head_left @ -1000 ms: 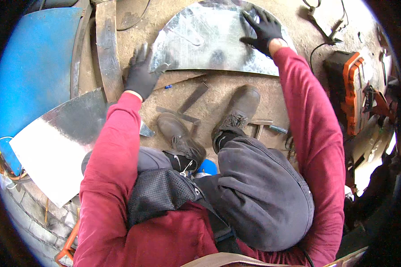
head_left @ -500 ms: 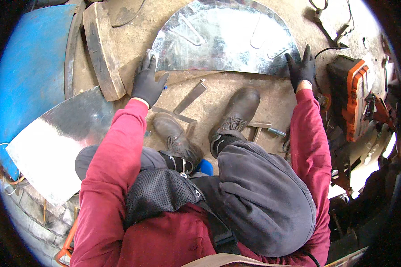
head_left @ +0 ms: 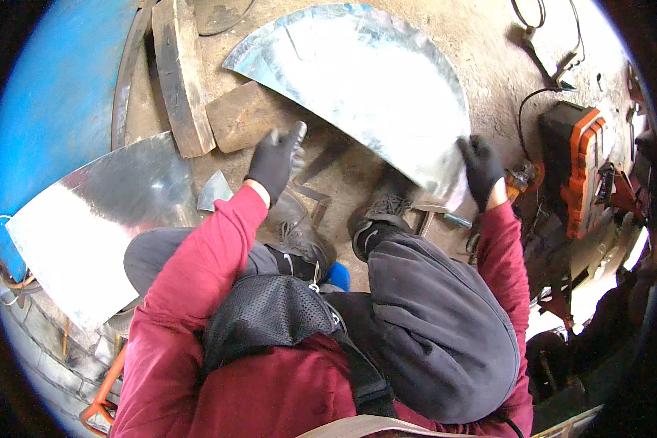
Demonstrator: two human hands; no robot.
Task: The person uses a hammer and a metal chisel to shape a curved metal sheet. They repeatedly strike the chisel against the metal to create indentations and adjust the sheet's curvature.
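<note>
A half-round piece of shiny sheet metal (head_left: 358, 80) lies slanted ahead of me, its straight edge running from upper left down to lower right over my right boot. My right hand (head_left: 482, 171), in a black glove, has its fingers bent at the sheet's right rim and appears to grip it. Apart from the sheet, below its straight edge, is my left hand (head_left: 274, 160), also black-gloved, empty with fingers stretched out. A wooden board (head_left: 248, 117) shows beside the sheet, partly under it. A flat angled metal bar (head_left: 314, 193) lies by my left boot.
At left, another curved metal sheet (head_left: 87, 219) lies near a thick wooden block (head_left: 182, 80) and a large blue panel (head_left: 58, 87). A black and orange toolbox (head_left: 573, 160) stands at right, near an angle grinder (head_left: 522, 179) and a cable (head_left: 525, 109). A small pointed metal scrap (head_left: 214, 191) is near my left wrist.
The half-round sheet has turned clockwise, its right end swinging toward me. My left hand has left its edge and moved right and nearer; my right hand has come nearer with the rim.
</note>
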